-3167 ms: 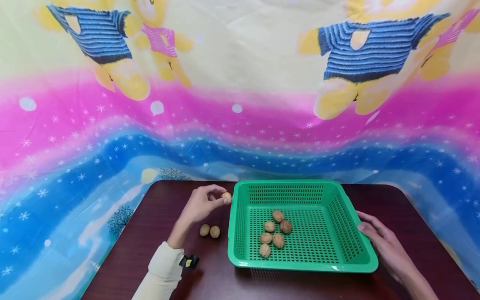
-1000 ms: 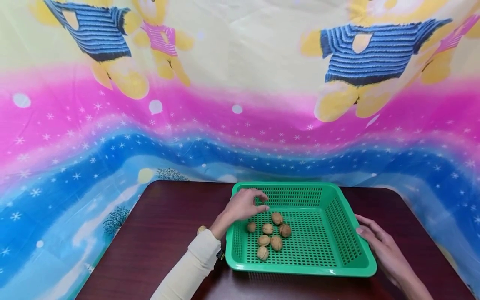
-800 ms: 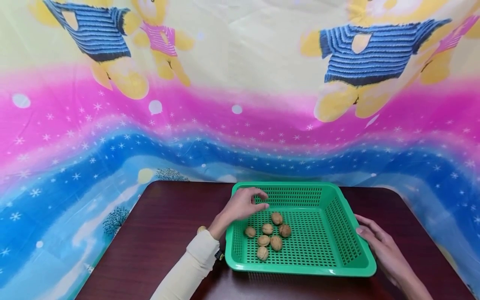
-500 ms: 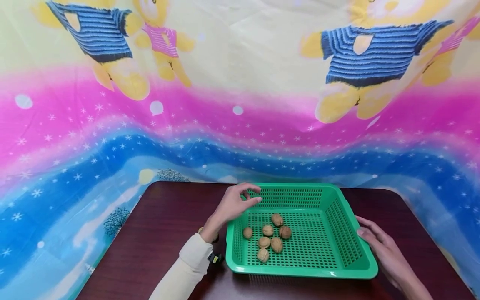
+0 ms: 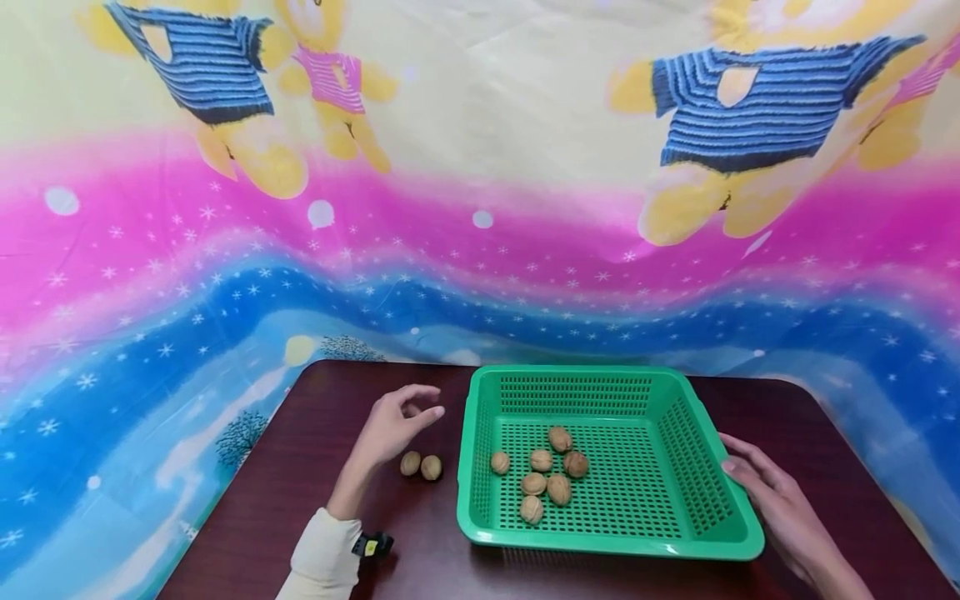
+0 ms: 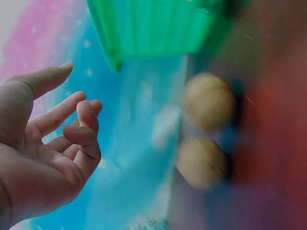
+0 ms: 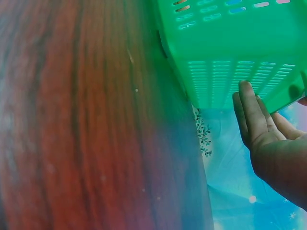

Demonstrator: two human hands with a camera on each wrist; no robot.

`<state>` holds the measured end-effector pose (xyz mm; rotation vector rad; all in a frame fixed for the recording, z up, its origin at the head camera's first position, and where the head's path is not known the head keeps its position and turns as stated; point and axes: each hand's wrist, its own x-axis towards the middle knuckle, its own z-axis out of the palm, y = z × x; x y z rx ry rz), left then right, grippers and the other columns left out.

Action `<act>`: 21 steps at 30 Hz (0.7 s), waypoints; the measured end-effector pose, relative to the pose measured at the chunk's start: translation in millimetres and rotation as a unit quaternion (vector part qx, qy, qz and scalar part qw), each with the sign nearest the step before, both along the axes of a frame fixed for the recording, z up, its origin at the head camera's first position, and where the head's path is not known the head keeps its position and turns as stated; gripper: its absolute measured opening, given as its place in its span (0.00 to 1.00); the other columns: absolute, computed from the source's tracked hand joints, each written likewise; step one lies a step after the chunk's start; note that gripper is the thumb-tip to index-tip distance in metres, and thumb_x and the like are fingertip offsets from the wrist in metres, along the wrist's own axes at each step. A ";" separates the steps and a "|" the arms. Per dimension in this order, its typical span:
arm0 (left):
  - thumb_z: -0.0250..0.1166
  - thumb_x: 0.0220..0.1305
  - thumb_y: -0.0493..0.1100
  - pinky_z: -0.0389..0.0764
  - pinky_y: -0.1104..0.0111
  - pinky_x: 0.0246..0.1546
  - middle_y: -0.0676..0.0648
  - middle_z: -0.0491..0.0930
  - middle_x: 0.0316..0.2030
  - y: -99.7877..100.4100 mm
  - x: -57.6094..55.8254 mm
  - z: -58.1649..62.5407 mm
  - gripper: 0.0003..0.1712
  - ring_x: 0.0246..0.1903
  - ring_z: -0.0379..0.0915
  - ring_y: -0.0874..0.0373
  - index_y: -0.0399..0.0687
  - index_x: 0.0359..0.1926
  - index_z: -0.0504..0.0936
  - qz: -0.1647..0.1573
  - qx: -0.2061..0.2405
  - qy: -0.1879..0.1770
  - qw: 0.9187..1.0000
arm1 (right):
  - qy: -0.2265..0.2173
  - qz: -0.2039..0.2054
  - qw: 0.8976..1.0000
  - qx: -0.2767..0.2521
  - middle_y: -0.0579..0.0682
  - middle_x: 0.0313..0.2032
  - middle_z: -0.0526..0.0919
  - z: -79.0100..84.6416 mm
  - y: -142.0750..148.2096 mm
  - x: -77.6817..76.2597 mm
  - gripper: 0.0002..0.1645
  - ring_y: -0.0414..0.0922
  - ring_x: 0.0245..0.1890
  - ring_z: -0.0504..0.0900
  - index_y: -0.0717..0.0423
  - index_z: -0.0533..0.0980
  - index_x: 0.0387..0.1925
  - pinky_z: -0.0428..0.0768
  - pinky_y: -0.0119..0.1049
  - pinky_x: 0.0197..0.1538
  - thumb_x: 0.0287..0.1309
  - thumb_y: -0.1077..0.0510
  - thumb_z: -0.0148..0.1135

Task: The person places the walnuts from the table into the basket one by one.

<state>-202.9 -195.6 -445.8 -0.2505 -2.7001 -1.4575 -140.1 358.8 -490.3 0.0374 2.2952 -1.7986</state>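
My left hand (image 5: pixel 393 425) hangs over the table left of the basket, fingers loosely bent, thumb apart, holding nothing. Just right of it, two walnuts lie side by side, the left walnut (image 5: pixel 410 463) and the right walnut (image 5: pixel 431 467). Both appear blurred in the left wrist view, one walnut (image 6: pixel 209 101) above the other. A green plastic basket (image 5: pixel 611 543) has several walnuts in its left half, including a lone walnut (image 5: pixel 500 462) near the left wall. At the basket's right side, my right hand (image 5: pixel 776 500) grips the rim, thumb on top and fingers against the outer wall.
The dark reddish-brown table (image 5: pixel 315 433) has rounded far corners. Behind it hangs a cloth (image 5: pixel 480 275) printed with bears and snowflakes. A black device (image 5: pixel 372 545) is strapped at the left wrist, by the pale sleeve (image 5: pixel 324 550).
My left hand has let go of a walnut inside the basket, where it rolled a little near the left wall. Then the hand moved back left, out over the table. The right hand stayed put.
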 end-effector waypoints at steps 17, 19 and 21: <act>0.74 0.71 0.49 0.74 0.66 0.26 0.45 0.88 0.31 -49.2 28.2 -44.0 0.26 0.24 0.79 0.53 0.42 0.65 0.85 -0.003 -0.049 -0.096 0.994 | 0.011 -0.001 1.000 0.012 0.17 0.52 0.80 0.2 -0.8 -1.2 0.37 0.28 0.50 0.86 0.50 0.50 0.86 0.87 0.37 0.46 0.87 0.46 0.46; 0.74 0.71 0.50 0.76 0.66 0.28 0.46 0.89 0.38 -50.5 28.6 -46.1 0.27 0.26 0.82 0.53 0.41 0.65 0.84 -0.016 -0.054 -0.099 0.993 | 0.013 0.001 1.000 0.010 0.17 0.52 0.80 -0.1 -0.5 -0.9 0.37 0.28 0.50 0.86 0.50 0.50 0.86 0.87 0.37 0.46 0.87 0.47 0.46; 0.74 0.71 0.50 0.78 0.66 0.30 0.45 0.89 0.44 -51.2 29.0 -47.9 0.27 0.28 0.83 0.54 0.40 0.64 0.85 -0.027 -0.059 -0.103 0.993 | 0.016 0.005 1.000 0.008 0.18 0.52 0.80 -0.1 -0.5 -0.8 0.37 0.29 0.51 0.86 0.50 0.50 0.86 0.87 0.37 0.47 0.87 0.47 0.46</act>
